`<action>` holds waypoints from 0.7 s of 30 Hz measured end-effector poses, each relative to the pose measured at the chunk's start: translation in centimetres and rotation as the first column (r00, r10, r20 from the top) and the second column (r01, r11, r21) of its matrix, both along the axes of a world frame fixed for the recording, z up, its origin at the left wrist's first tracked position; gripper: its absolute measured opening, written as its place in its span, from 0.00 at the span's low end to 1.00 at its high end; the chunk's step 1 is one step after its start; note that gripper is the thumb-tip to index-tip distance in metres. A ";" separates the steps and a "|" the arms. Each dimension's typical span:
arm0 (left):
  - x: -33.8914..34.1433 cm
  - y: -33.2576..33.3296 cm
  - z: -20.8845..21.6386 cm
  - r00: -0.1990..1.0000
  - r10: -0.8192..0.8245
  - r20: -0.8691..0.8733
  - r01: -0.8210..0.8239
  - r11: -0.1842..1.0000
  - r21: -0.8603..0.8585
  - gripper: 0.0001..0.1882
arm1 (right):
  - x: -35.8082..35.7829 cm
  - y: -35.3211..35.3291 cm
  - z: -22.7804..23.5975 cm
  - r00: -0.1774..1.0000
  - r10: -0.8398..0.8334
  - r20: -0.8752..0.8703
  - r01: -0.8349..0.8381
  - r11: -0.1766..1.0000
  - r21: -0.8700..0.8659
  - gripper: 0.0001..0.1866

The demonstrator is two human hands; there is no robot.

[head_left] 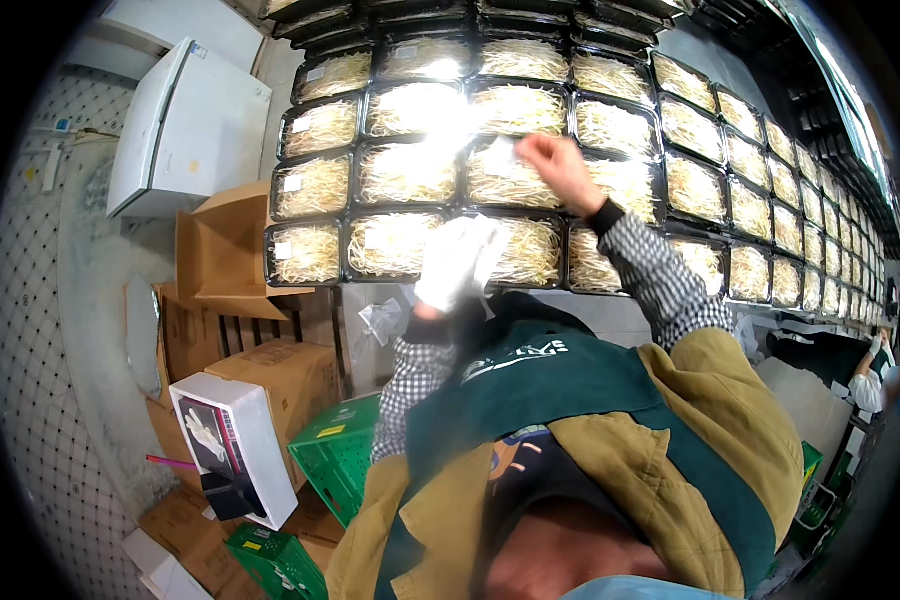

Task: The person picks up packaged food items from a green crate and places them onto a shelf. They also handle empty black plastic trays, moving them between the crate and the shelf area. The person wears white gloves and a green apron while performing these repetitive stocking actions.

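Observation:
Rows of black plastic trays filled with pale bean sprouts [380, 240] cover the table before me. My right hand [560, 172], bare, reaches over a tray in the second row from the near edge. Its fingers are closed in a pinch, with a small white label [500, 154] at their tips, over that tray [515, 188]. My left hand [458, 268], in a white glove, is above the nearest row, in front of another tray [528, 252]. Glare and blur hide its fingers, so what it holds, if anything, does not show.
Open cardboard box [225, 250] and white fridge [185, 130] stand left of the table. Below are a green crate [340, 450] and a white glove box [235, 450]. Stacked black trays [850, 110] line the far right; another person [867, 385] is at the right edge.

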State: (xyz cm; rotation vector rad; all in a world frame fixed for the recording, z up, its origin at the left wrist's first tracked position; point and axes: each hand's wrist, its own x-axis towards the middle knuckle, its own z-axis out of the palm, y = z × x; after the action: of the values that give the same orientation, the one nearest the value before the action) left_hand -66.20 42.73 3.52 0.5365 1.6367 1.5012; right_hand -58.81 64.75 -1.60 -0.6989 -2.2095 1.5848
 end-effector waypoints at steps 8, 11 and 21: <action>0.3 -0.4 4.5 0.975 -0.060 0.214 0.030 0.989 0.144 0.09 | -8.9 9.4 -6.9 0.949 -0.297 0.109 0.087 0.576 0.813 0.19; -0.3 1.2 2.8 0.996 0.067 0.063 -0.074 0.990 0.119 0.08 | -8.9 9.9 -8.0 0.937 -0.335 -0.098 0.281 0.557 0.782 0.16; -2.0 5.6 -3.1 0.917 0.156 -0.367 -0.154 0.987 0.034 0.08 | 0.1 -0.6 2.6 0.965 0.262 -0.018 -0.243 0.868 -0.433 0.12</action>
State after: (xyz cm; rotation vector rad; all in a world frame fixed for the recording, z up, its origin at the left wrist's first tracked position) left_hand -68.17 48.35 0.38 0.7414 2.0053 1.5881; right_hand -58.71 64.11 0.98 -0.5720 -2.0577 2.2558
